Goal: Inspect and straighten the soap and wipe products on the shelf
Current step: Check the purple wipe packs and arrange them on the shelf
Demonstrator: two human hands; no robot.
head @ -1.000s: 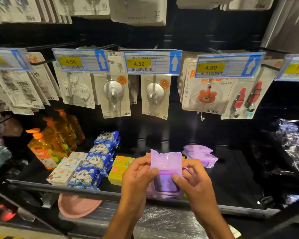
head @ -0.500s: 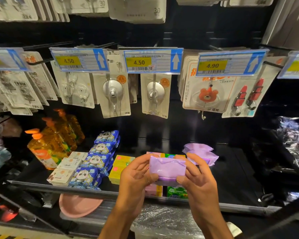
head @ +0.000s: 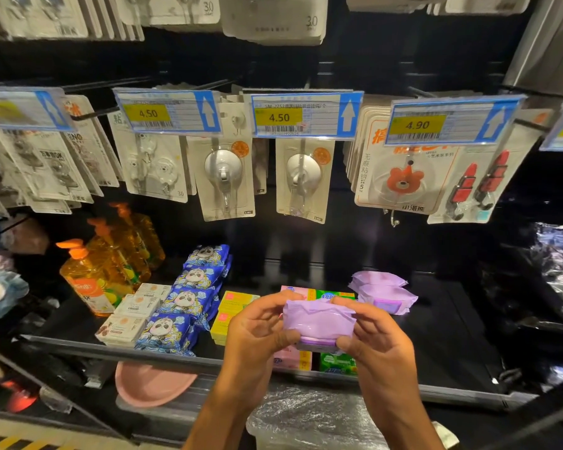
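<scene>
A purple wipe pack (head: 319, 323) is held flat above the shelf front, gripped at its left end by my left hand (head: 257, 332) and at its right end by my right hand (head: 374, 339). On the black shelf (head: 452, 336) behind it lie two more purple wipe packs (head: 384, 292). Under my hands sit pink soap packs (head: 290, 360) and green soap packs (head: 337, 365). Left of them are yellow soap boxes (head: 231, 306), a row of blue panda wipe packs (head: 189, 297), white soap boxes (head: 134, 311) and orange pump bottles (head: 95, 277).
Carded hooks (head: 223, 180) and price tags (head: 303, 115) hang on pegs just above the shelf. A pink dish (head: 150, 384) and a plastic-wrapped bundle (head: 309, 420) sit on the level below. Crinkled plastic-wrapped goods (head: 556, 274) fill the right side.
The purple pack was upright with its face toward me; both hands have tipped it down to lie flat and lifted it slightly, uncovering the pink and green soap packs beneath.
</scene>
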